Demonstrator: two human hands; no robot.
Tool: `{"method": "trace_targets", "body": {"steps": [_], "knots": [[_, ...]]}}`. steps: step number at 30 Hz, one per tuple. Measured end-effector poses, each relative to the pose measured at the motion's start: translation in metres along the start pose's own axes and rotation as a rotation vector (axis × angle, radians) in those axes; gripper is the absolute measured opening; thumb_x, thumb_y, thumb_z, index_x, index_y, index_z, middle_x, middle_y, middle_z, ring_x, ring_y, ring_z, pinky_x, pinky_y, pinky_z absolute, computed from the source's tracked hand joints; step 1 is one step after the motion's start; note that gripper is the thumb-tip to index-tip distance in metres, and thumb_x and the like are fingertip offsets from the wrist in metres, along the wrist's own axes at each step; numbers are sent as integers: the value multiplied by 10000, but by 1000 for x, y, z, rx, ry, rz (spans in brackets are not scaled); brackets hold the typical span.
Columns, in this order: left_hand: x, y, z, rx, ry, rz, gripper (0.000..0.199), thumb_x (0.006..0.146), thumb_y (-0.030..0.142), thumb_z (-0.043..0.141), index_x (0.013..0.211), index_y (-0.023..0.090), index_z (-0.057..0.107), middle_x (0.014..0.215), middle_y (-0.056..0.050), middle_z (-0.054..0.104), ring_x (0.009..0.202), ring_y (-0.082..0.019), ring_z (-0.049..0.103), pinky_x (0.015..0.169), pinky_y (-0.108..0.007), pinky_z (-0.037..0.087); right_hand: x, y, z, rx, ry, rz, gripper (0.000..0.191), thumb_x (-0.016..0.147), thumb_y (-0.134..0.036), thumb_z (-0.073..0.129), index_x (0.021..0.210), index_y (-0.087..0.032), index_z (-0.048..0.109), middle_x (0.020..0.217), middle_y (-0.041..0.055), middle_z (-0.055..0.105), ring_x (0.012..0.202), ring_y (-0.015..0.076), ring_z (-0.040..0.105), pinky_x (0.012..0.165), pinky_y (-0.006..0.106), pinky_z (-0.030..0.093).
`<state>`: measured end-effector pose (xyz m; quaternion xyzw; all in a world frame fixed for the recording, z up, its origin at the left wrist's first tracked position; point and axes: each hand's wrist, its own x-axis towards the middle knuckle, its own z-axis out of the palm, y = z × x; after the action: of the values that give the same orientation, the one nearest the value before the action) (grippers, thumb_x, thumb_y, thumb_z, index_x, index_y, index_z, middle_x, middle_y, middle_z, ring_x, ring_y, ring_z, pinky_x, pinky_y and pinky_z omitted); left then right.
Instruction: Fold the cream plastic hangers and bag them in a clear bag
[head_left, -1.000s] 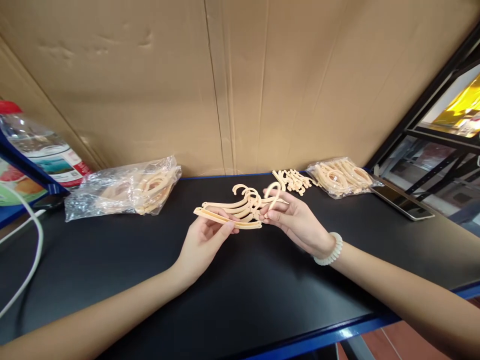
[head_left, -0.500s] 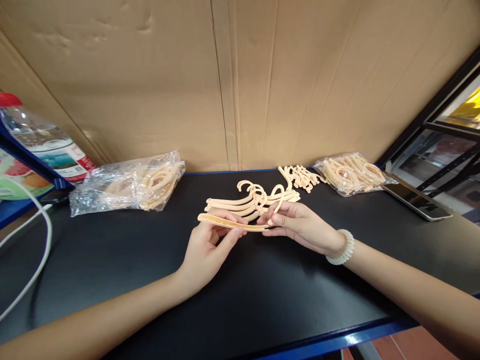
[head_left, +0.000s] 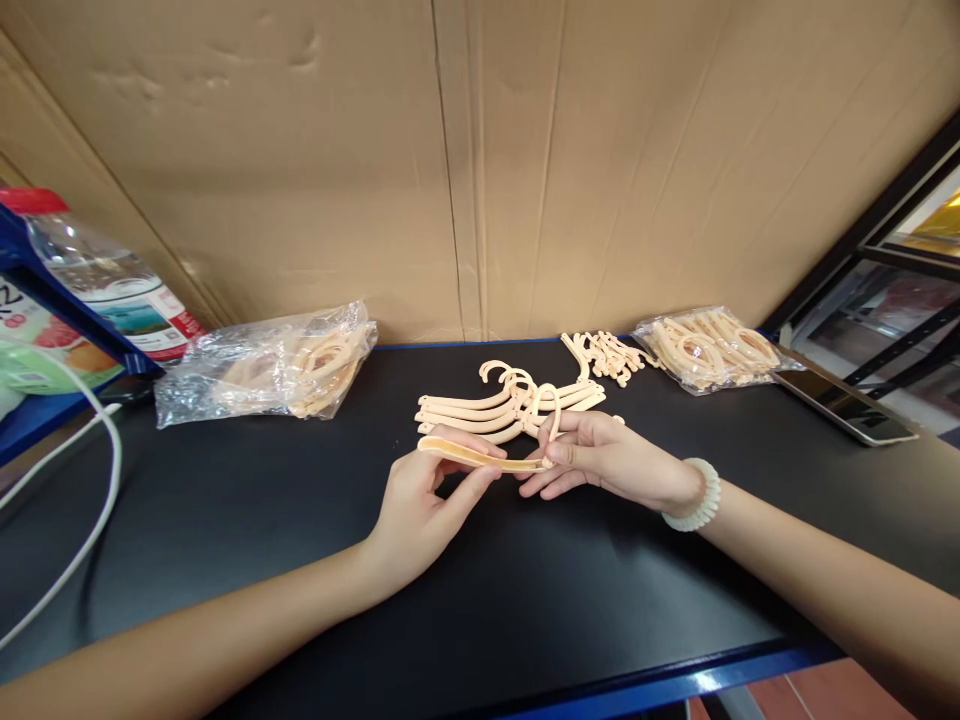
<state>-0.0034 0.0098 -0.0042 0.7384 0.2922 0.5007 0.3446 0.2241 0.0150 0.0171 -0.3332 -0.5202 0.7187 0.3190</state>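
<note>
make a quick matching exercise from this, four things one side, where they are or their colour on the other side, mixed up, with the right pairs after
Things
1. curved hanger arm
2. upright hook
3. phone
4. bottle cap

Places and colours
A. lying on the black tabletop
B. held by the right hand
C. red
D. held by the left hand

Pairs: 1-D, 2-B, 3-A, 4-C
</note>
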Motion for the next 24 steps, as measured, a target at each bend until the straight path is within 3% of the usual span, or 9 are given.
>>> {"method": "trace_targets", "body": {"steps": [11,17,20,24], "knots": [[1,5,-1,48,-22,-92,54,853,175,661,894,208,667,900,-25,693,818,-170,692,716,-263,601,-2,7,13,-131,180,-115,342,817,-427,729,842,-173,500,766,42,701,746,223,732,660,282,603],[5,6,2,-126,38,-254,97,832,258,674,822,182,616,808,-22,693,662,-162,688,651,-286,604,-2,5,15,-101,179,-145,326,823,-429,726,857,-185,513,766,29,686,726,205,721,634,282,591],[9,5,3,-217,68,-344,170,815,298,693,839,167,587,780,-17,680,639,-151,675,624,-280,601,0,5,14,-164,229,-234,289,806,-420,742,840,-172,599,848,30,648,749,159,670,599,237,567],[14,5,3,-219,107,-369,224,811,341,698,808,159,567,776,1,629,586,-114,629,557,-248,568,2,3,9,-277,260,-319,259,857,-425,683,876,-167,676,747,4,582,608,101,542,529,210,507]]}}
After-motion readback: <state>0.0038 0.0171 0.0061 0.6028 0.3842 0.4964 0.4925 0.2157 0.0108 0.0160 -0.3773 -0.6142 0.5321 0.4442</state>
